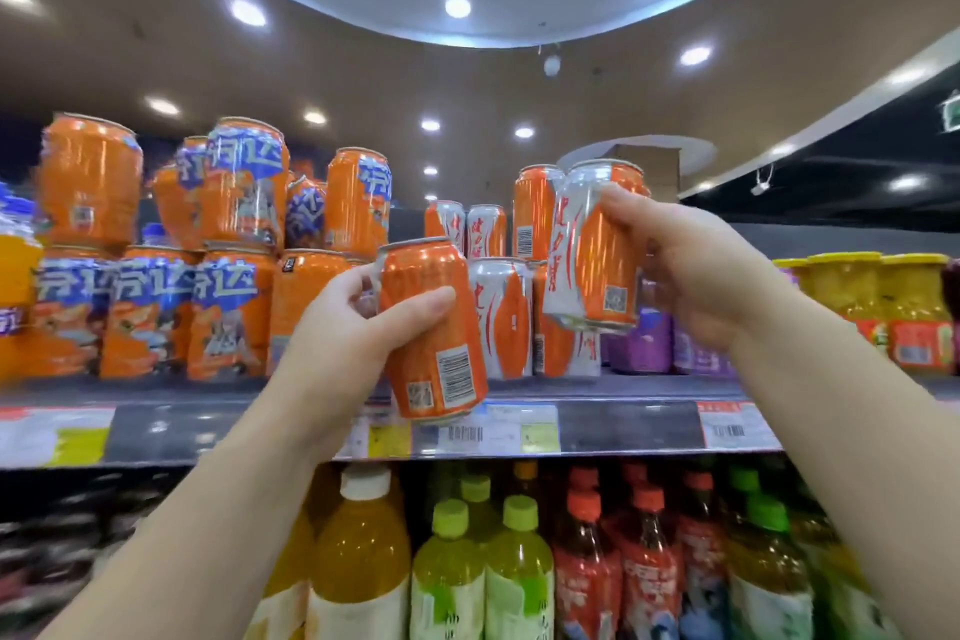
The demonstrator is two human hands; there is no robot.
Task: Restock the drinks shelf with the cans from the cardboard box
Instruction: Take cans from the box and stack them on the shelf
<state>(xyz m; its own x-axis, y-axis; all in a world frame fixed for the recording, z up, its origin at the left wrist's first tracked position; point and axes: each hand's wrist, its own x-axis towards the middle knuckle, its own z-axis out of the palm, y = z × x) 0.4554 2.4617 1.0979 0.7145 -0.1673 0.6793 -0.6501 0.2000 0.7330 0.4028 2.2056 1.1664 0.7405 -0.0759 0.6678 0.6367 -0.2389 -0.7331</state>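
Shop interior: a brown ceiling with recessed round lights spans the background above a grey metal drinks shelf (649, 387) with price labels along its front edge. Stacked orange-and-blue printed cans (156, 312) fill the shelf's left part; a smaller group of orange-and-white cans (501, 317) stands in the centre, two tiers high. Plastic bottles of yellow, green and red drinks (519, 561) occupy the level below.

Left hand (343, 327): fingers and thumb wrapped around an orange aluminium can (434, 327), tilted, in front of the shelf edge. Right hand (691, 265): fingers curled around an orange-and-white aluminium can (592, 250), tilted, level with the upper tier. No cardboard box is in view.

Risk, as a judgement: both cans are held off vertical. Setting either down at this angle beside or on the stacked tiers could knock neighbouring cans over or off the shelf front.
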